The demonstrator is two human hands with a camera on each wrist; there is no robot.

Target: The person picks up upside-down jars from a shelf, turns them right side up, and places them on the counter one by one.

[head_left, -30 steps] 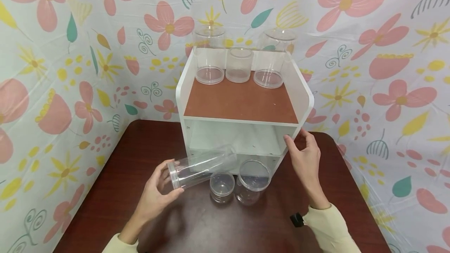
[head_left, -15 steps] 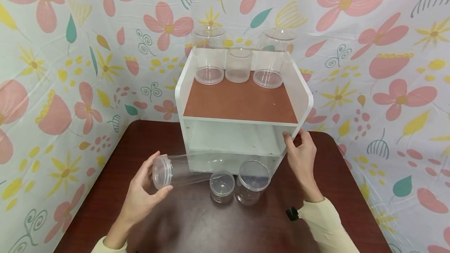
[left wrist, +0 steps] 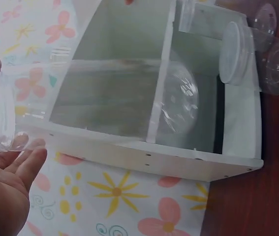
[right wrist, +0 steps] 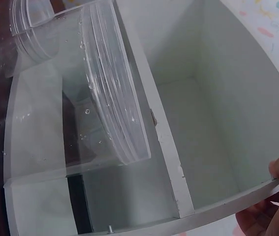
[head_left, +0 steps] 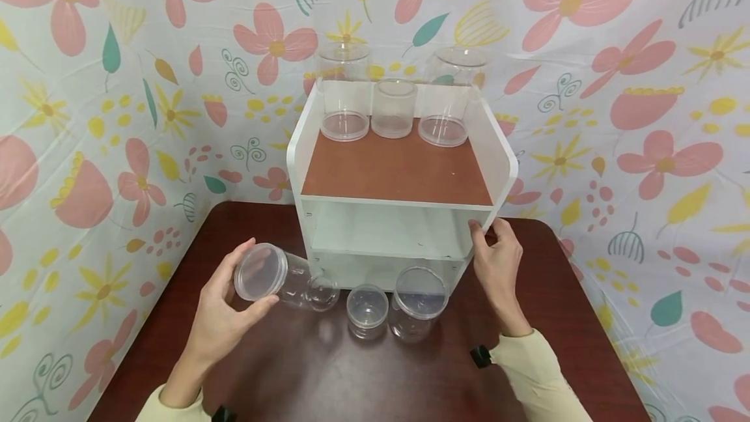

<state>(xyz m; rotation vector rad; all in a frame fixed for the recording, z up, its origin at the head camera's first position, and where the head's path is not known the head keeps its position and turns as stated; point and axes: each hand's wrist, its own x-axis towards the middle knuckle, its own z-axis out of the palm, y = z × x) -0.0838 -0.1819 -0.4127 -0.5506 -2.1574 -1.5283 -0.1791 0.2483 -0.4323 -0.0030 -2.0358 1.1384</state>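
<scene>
Near the table's left side, my left hand grips a tall clear plastic jar around its lidded end. The jar is tilted, its lid facing me and its base pointing toward the shelf; the left wrist view shows the long see-through body in front of the compartments. My right hand pinches the front edge of the white shelf unit's right side panel, thumb inside and fingers outside. Between the hands, a small lidded clear jar and a larger one stand before the shelf.
On the shelf's brown top stand three clear jars: a tall left one, a shorter middle one and a tall right one. Two white compartments open below. The dark red table meets a flower-patterned cloth behind.
My left hand has drawn the tall jar left and turned it, so its lid now faces me. My right hand stays at the shelf's side panel.
</scene>
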